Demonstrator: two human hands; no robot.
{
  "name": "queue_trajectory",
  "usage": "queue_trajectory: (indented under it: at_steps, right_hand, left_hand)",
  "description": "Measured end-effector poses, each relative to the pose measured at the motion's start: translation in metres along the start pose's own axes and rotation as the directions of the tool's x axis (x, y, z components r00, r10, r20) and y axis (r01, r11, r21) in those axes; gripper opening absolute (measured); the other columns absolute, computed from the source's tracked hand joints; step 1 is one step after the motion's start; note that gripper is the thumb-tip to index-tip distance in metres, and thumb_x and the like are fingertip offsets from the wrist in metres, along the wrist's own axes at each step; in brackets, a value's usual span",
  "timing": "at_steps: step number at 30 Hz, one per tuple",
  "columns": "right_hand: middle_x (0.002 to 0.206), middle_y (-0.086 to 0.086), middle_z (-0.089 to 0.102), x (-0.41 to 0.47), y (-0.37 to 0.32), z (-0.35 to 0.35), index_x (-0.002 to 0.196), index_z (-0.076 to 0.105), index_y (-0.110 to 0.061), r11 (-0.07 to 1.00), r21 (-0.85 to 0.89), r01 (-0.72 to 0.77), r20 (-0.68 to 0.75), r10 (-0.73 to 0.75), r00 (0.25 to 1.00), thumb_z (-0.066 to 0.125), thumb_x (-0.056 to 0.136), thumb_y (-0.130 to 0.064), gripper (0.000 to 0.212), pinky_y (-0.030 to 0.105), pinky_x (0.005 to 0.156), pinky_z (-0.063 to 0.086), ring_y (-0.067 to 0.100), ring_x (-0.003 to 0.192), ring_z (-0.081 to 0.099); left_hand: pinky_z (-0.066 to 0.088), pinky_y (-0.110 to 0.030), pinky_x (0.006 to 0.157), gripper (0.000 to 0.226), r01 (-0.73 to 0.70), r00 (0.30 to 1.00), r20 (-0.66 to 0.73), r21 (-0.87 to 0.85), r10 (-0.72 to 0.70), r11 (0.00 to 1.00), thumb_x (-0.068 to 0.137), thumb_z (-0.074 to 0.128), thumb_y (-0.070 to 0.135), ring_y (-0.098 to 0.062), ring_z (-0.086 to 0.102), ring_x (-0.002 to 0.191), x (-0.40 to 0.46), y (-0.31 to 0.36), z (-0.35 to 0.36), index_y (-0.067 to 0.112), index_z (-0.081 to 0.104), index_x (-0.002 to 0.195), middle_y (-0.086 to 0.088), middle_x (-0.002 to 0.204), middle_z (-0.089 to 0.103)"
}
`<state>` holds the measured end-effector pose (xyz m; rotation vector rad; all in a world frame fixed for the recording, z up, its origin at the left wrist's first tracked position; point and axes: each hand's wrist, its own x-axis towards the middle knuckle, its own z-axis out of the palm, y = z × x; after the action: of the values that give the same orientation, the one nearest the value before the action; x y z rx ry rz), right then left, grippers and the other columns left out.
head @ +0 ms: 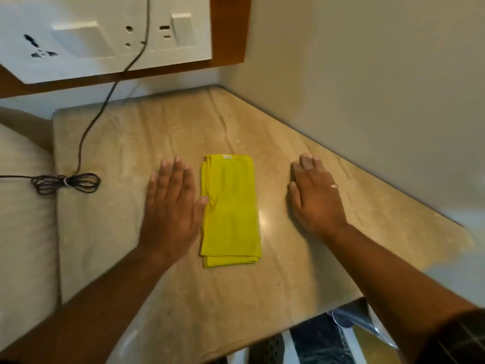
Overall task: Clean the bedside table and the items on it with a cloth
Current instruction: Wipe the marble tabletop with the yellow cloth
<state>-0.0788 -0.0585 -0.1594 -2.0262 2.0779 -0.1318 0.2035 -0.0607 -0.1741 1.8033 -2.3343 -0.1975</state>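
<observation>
Plain beige wall (380,74) on the right, meeting a wood panel (228,30) in the corner. White switch and socket plate (105,35) mounted on the panel. Black cable (105,106) hangs down from it, ending in a tied coil (65,183). Cream cushion or mattress (23,219) at left. Soft warm indoor light, slight glare spot on the stone top.

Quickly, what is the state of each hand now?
Left hand: open, flat on the table, thumb touching the cloth.
Right hand: open, flat, holding nothing.
</observation>
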Motion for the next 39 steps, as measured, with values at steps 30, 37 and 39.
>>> queue_trajectory:
  at_steps: [30, 37, 39]
  right_hand:
    - [0.153, 0.017, 0.033, 0.084, -0.027, 0.016, 0.143, 0.041, -0.007, 0.989, -0.033, 0.142, -0.046, -0.144, 0.989, 0.032, 0.091, -0.042, 0.063, 0.054, 0.113, 0.018, 0.035, 0.142, 0.026]
    - [0.155, 0.014, 0.029, 0.081, -0.026, 0.017, 0.147, 0.035, -0.011, 0.985, -0.083, 0.15, -0.018, -0.152, 0.988, 0.032, 0.092, -0.043, 0.063, 0.05, 0.114, 0.016, 0.032, 0.143, 0.023]
    - [0.157, 0.011, 0.027, 0.081, -0.027, 0.016, 0.148, 0.033, -0.013, 0.987, -0.095, 0.133, -0.014, -0.135, 0.991, 0.029, 0.094, -0.045, 0.063, 0.048, 0.116, 0.015, 0.029, 0.145, 0.02]
  left_hand:
    - [0.029, -0.05, 0.113, 0.066, 0.088, 0.996, 0.03, 0.005, -0.088, 0.996, 0.086, 0.04, 0.03, -0.039, 0.034, 0.142, -0.035, 0.049, 0.02, -0.005, 0.043, 0.142, -0.022, 0.154, 0.033]
    - [0.025, -0.05, 0.118, 0.069, -0.039, 0.998, 0.053, 0.024, 0.037, 0.999, 0.088, 0.031, 0.037, -0.034, 0.029, 0.146, 0.092, 0.025, 0.027, 0.001, 0.042, 0.145, -0.019, 0.155, 0.035]
    - [0.02, -0.051, 0.12, 0.073, 0.019, 0.998, 0.054, 0.014, -0.019, 1.0, 0.085, 0.025, 0.038, -0.034, 0.025, 0.147, 0.131, 0.0, 0.021, 0.003, 0.038, 0.147, -0.018, 0.157, 0.032]
